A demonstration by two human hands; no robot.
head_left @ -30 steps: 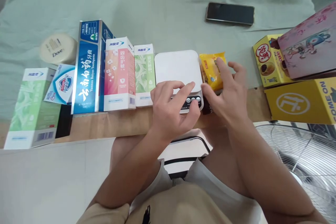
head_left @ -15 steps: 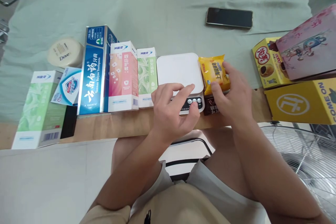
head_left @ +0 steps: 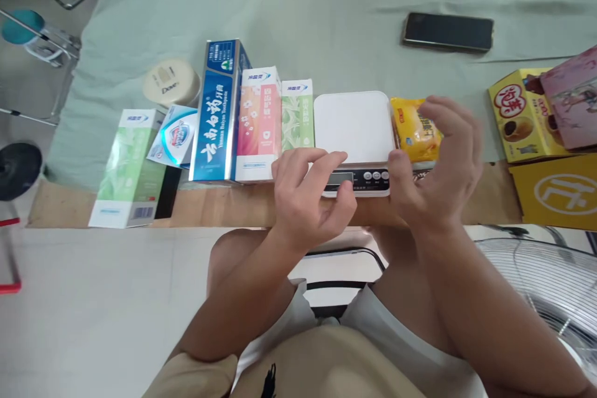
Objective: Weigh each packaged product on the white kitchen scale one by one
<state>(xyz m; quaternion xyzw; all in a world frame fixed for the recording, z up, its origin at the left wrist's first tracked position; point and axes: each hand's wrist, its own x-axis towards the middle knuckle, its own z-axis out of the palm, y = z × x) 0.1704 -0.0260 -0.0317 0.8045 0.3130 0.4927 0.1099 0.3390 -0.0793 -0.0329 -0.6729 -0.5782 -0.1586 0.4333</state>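
Observation:
A white digital kitchen scale [head_left: 353,124] lies at the table's near edge, its black button panel facing me and its platform bare. My left hand [head_left: 310,196] is over the scale's lower left corner, fingers apart and holding nothing. Just right of the scale lies a yellow soap packet [head_left: 413,127] on top of a dark package that is mostly hidden. My right hand [head_left: 441,168] hovers over the packet's near right side, thumb and fingers spread, with nothing in it. Left of the scale stand a green-white box [head_left: 297,115], a pink-white box [head_left: 258,124] and a blue toothpaste box [head_left: 217,115].
Farther left are a Dove container [head_left: 171,82], a blue-white soap box [head_left: 175,137] and another green-white box [head_left: 128,168]. A phone [head_left: 448,32] lies behind the scale. Yellow boxes [head_left: 520,115] and a pink box [head_left: 576,99] stand right, above a fan [head_left: 536,280].
My right hand has come off the yellow soap packet, its fingers now raised and spread. My left hand has shifted off the scale's buttons toward its left corner. The view has swung left.

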